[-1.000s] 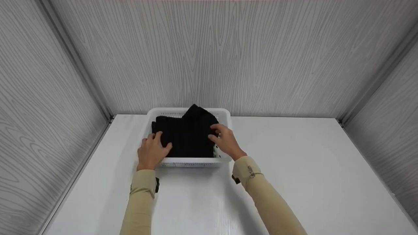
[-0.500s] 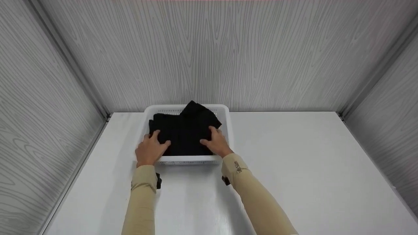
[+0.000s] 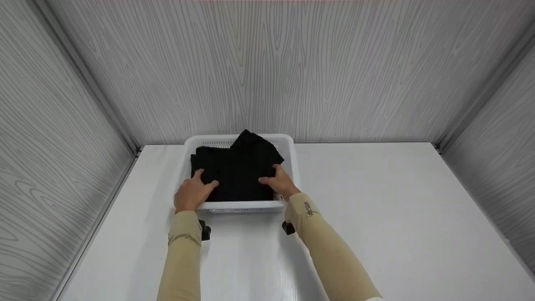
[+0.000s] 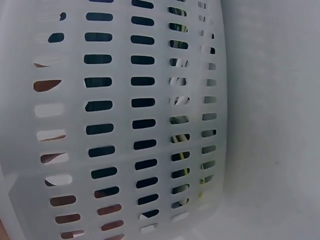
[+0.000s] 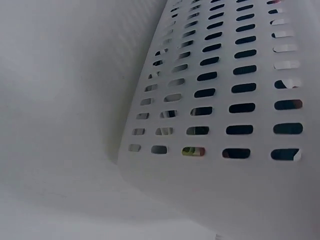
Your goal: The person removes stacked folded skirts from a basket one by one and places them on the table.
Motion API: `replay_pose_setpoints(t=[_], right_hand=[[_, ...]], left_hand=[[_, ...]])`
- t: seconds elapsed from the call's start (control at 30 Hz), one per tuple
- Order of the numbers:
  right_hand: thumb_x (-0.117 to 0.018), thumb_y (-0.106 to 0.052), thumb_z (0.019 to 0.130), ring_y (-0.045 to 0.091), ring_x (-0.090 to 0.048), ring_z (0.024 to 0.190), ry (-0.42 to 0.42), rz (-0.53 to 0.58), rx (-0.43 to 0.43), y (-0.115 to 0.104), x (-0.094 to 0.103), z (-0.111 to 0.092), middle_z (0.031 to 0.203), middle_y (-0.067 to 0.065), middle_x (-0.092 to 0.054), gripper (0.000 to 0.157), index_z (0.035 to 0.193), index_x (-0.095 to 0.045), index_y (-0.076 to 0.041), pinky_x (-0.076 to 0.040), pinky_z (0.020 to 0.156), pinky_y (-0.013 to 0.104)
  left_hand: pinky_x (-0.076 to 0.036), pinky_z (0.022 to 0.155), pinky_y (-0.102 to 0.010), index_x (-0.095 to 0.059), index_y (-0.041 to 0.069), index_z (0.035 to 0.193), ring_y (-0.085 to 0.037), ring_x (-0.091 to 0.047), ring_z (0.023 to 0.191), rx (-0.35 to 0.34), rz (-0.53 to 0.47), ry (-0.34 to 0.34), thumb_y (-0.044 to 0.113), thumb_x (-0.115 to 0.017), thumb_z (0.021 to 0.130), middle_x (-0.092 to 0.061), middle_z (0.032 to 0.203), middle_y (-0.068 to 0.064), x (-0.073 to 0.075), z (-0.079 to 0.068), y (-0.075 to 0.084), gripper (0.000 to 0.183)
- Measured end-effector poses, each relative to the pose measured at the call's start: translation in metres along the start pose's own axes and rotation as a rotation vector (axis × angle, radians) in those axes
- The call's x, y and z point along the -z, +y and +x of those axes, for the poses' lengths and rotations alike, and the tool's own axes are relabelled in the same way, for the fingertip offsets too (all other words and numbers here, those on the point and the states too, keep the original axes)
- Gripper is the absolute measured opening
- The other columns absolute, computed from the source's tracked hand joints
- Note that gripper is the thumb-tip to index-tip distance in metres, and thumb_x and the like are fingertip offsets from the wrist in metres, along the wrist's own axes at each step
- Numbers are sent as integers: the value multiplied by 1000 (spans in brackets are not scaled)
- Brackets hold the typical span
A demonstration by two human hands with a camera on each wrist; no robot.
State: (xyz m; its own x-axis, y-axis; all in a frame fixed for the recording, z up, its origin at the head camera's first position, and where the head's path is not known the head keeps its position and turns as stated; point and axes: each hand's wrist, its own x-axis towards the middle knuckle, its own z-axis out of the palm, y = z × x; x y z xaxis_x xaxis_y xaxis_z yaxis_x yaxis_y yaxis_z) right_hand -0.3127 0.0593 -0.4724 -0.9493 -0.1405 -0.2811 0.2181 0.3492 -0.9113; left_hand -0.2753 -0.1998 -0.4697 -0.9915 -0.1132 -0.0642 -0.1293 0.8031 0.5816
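Observation:
A folded black garment (image 3: 240, 177) fills most of a white slotted basket (image 3: 244, 205) in the head view, one pointed corner sticking up at the back. My left hand (image 3: 191, 193) grips the garment's left edge, thumb on top and fingers down inside the wall. On the opposite side, my right hand (image 3: 282, 183) grips the right edge, thumb laid over the cloth. Both wrist views look at the basket's outside; dark cloth and bits of skin show through its slots. Lower slots in the left wrist view reveal something patterned in green and yellow (image 4: 181, 156) under the black cloth.
The basket stands on a white table (image 3: 376, 209) near the grey wood-grain back panel (image 3: 267, 75). Similar side panels (image 3: 42, 167) rise at left and right. Small black wrist devices (image 3: 205, 230) hang below both tan cuffs.
My right hand has come left and in onto the garment's right edge since a second ago. The left hand stays at the left edge. Over the last half second little has moved.

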Motion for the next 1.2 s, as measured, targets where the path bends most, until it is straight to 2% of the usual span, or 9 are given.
replay_pose_setpoints(t=[0.13, 0.3, 0.5, 0.67, 0.73, 0.87, 1.03, 1.2], right_hand=[[-71, -17, 94, 36, -36, 143, -9, 55, -47, 0, -2, 2, 161, 22, -29, 81, 159, -25, -1, -36, 113, 50], [-72, -15, 93, 37, -46, 135, -34, 106, -28, -1, -6, -4, 156, 23, -36, 74, 155, -34, -4, -42, 107, 54], [-72, -14, 92, 37, -43, 137, -84, 136, -50, 3, -7, -4, 156, 23, -35, 75, 155, -34, -5, -37, 111, 56], [-72, -13, 92, 36, -38, 141, -75, 122, -56, -1, -6, 0, 158, 22, -33, 75, 156, -35, -6, -34, 113, 54], [-72, -12, 91, 35, -38, 141, -55, 112, -11, -2, -6, 1, 157, 22, -34, 73, 154, -37, -5, -35, 114, 50], [-72, -10, 89, 34, -37, 141, -47, 121, 91, -4, -7, 3, 159, 21, -33, 72, 153, -40, -4, -35, 114, 47], [-73, -8, 88, 35, -28, 147, -111, 209, 88, -5, -7, 4, 165, 18, -21, 83, 159, -31, -10, -30, 116, 50], [-74, -6, 88, 35, -22, 149, -176, 235, 74, -6, -7, 4, 167, 16, -13, 90, 163, -25, -16, -25, 118, 53]], left_hand=[[-50, 86, -61, -35, 4, 157, -49, -56, 114, 4, -6, -5, 49, -56, 96, -48, 136, -37, 0, -1, -2, 79], [-47, 90, -64, -38, 3, 156, -51, -51, 120, 17, 3, -1, 50, -56, 96, -44, 139, -37, 2, -1, -4, 78], [-43, 98, -64, -34, 1, 157, -52, -47, 126, 42, -25, -62, 50, -55, 96, -41, 145, -37, 2, -1, -4, 80], [-33, 110, -61, -26, 2, 160, -52, -34, 138, 65, -136, -120, 48, -54, 96, -29, 156, -35, 7, 6, -1, 84], [-31, 113, -60, -24, 1, 160, -51, -31, 141, 62, -180, -128, 46, -56, 96, -27, 157, -34, 8, 10, -1, 84], [-30, 114, -57, -25, 2, 160, -48, -28, 143, 47, -242, -99, 38, -59, 97, -26, 158, -32, 8, 15, -3, 80], [-29, 116, -53, -29, 2, 158, -43, -26, 146, 34, -381, -56, 27, -60, 98, -25, 162, -26, 9, 20, -4, 72], [-25, 118, -52, -26, 2, 159, -40, -21, 149, 69, -470, -128, 24, -57, 98, -18, 165, -23, 14, 24, -5, 72]])
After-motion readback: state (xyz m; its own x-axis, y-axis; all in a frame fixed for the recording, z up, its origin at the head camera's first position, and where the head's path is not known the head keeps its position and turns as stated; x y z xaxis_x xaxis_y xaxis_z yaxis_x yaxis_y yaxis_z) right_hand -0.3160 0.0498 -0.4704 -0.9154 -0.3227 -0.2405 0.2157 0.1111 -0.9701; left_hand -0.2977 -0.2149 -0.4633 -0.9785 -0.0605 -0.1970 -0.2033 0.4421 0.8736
